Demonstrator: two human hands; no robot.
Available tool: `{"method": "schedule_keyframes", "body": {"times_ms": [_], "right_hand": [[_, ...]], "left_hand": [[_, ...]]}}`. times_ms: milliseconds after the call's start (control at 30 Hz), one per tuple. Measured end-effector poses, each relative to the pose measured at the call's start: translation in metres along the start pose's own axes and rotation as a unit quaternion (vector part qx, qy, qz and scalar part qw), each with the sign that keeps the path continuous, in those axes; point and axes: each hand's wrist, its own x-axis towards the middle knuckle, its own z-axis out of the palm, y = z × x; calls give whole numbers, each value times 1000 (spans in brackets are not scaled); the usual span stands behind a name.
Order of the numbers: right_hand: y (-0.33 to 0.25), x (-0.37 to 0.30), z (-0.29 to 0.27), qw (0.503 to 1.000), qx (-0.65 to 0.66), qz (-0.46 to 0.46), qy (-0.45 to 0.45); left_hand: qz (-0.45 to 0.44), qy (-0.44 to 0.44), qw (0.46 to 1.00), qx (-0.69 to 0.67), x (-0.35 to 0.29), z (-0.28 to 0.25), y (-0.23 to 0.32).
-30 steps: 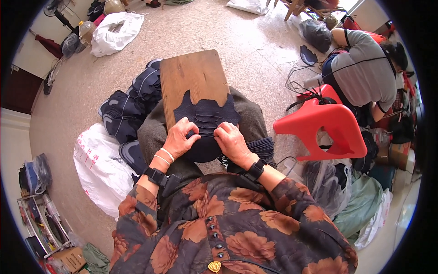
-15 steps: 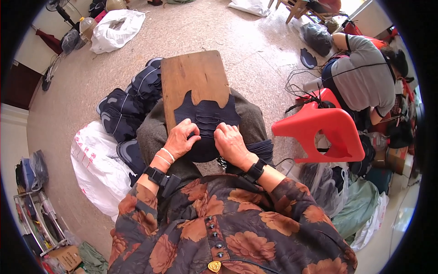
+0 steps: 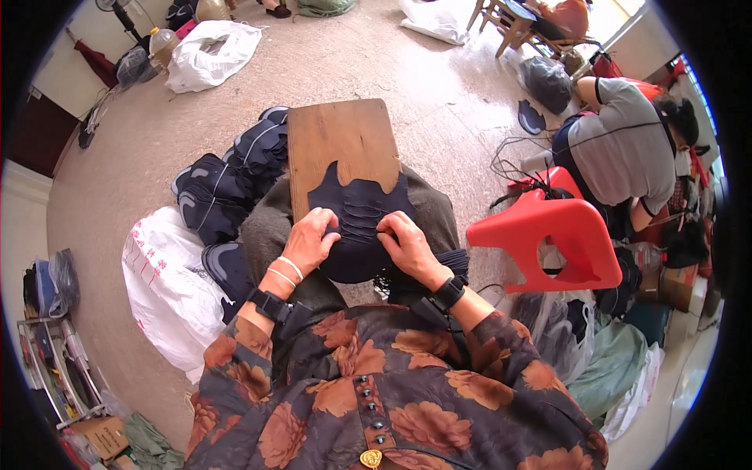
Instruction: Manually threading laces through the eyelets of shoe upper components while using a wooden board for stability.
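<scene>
A dark navy shoe upper [image 3: 362, 262], cut flat with pointed tabs at its far end, lies across my lap and the near part of a wooden board [image 3: 341, 137]. Dark lace rows cross its middle between my hands. My left hand [image 3: 312, 239] is closed at the left edge of the lacing, thumb and fingers pinched on the upper. On the opposite edge my right hand [image 3: 413, 249] pinches with curled fingers; whether a lace end is also between them is hidden. A bundle of dark laces [image 3: 450, 265] hangs beside my right wrist.
Tied stacks of shoe uppers [image 3: 210, 196] and a white sack [image 3: 168, 282] lie to my left. To the right stands a red plastic stool [image 3: 564, 235], with a person [image 3: 623, 137] bent over beyond it. Plastic bags [image 3: 603, 368] lie near the right side.
My right hand has shifted slightly right and its fingers have lifted off the middle of the lacing. My left hand stays at its edge. The view has tilted a little.
</scene>
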Motion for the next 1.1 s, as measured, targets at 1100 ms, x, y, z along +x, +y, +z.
{"method": "schedule_keyframes", "body": {"times_ms": [1100], "right_hand": [[-12,138,84,959,-235,-147,-67]], "left_hand": [[-485,311,628,-523,-297,-65,-199]]}}
